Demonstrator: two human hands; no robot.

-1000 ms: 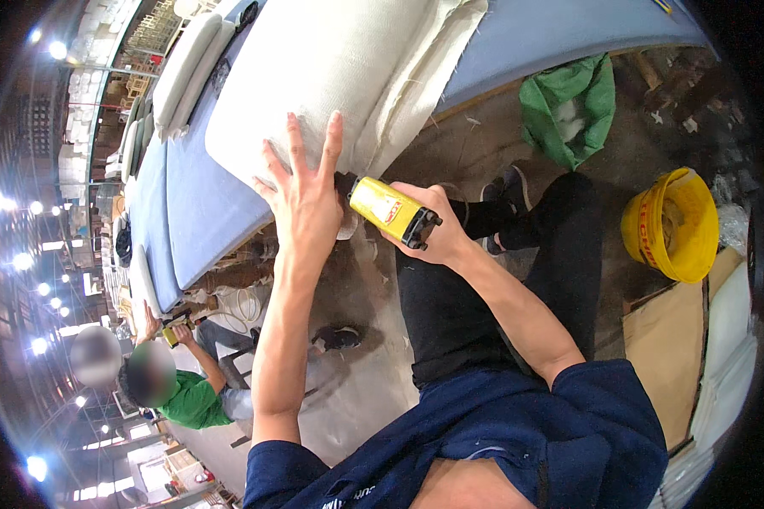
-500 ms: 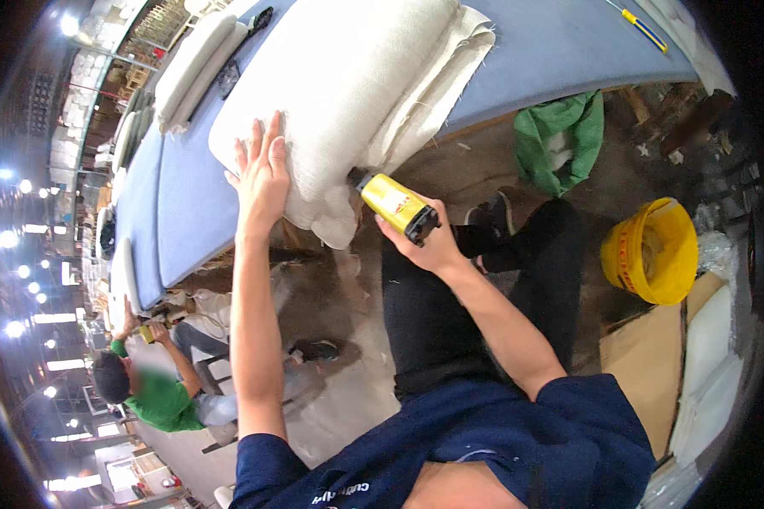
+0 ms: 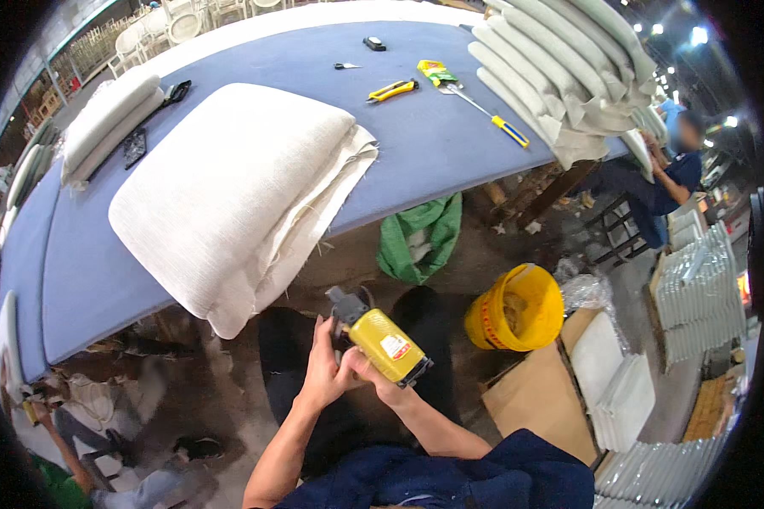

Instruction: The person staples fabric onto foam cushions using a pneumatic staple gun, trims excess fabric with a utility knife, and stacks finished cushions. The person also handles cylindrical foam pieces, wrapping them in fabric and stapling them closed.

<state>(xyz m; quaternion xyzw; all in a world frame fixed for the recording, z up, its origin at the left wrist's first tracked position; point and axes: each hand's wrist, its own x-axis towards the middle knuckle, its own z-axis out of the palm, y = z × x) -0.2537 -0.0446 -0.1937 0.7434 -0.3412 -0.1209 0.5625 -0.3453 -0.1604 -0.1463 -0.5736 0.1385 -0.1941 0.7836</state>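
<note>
In front of my lap I hold a yellow and black staple gun over my dark trousers. My left hand is closed about its side near the black nose end. My right hand grips it from below; the tool hides part of those fingers. Beyond the tool, a cream fabric-covered cushion lies on the blue padded table. Loose, frayed cloth edges show along its right side, and its near corner hangs past the table edge. Neither hand touches the cushion.
A screwdriver, a yellow cutter knife and small scissors lie on the table. Stacked cushions stand at the right. Below are a green sack and a yellow bucket. Co-workers sit at both sides.
My left hand has left the cushion and come down to the staple gun. The tool has moved back from the cushion toward my lap. The view has turned right.
</note>
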